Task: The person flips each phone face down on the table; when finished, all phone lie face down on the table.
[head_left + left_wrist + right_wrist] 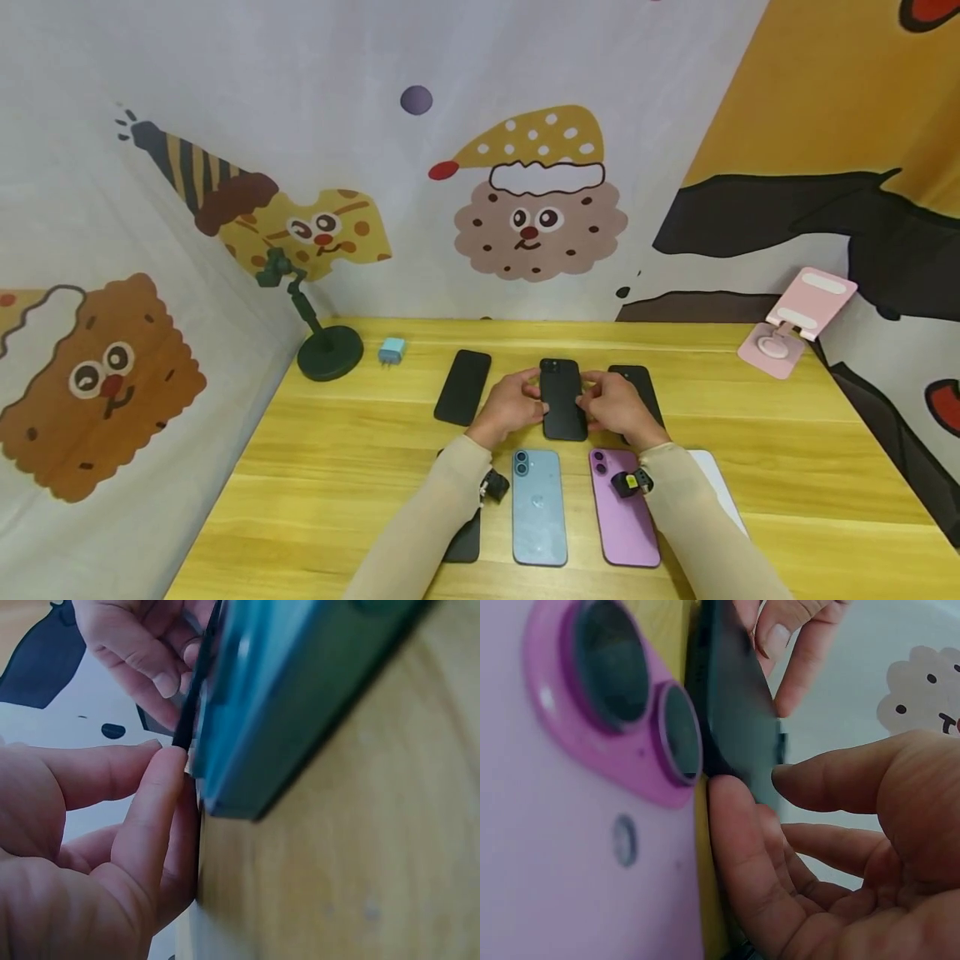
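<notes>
Black phone (563,398) between both hands (gripped)

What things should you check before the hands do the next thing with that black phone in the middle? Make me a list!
1. Left hand grips the middle black phone on its left edge: ok.
2. Right hand grips the opposite edge: ok.
3. Phone lifted off the table: cannot tell; its near end sits low by the wood.
4. Blue phone and purple phone lie flat, nearer the person than the hands: ok.
5. Black phones to the left and right lie clear of the held one: the left is apart, ok; the right is partly hidden by the right hand, cannot tell.
</notes>
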The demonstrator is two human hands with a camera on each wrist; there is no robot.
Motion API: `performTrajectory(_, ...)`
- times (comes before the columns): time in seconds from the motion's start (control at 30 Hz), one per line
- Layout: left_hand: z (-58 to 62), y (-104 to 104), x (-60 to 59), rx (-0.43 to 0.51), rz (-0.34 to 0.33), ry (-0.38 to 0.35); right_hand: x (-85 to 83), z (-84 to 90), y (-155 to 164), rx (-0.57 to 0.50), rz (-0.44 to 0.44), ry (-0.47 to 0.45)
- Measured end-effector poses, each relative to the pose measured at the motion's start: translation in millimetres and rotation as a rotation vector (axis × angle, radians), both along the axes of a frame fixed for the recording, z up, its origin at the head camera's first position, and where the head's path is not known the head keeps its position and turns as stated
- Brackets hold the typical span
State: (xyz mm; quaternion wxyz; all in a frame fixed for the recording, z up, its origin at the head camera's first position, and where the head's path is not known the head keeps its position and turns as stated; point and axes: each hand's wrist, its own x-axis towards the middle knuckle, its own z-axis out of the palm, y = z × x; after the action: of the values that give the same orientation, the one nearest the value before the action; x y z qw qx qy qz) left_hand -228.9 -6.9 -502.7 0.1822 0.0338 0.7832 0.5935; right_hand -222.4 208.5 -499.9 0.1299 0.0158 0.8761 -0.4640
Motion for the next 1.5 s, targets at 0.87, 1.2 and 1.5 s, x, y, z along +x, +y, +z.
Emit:
performTrajectory(0.87,11.2,-30,0.8,0.002,-0.063,-0.046,1.7,16.5,-9,0.095,0.044,0.081)
performTrajectory(1.2,9.9,-78,3.8,-0.001,-0.037,0.013,-10.6,15.5,-47,0.059,0.115,0.189)
performTrajectory(1.5,5.0,-126,6.4,-0.029,0.054,0.055,-16.7,8.7,-87,0.008,0.157,0.232)
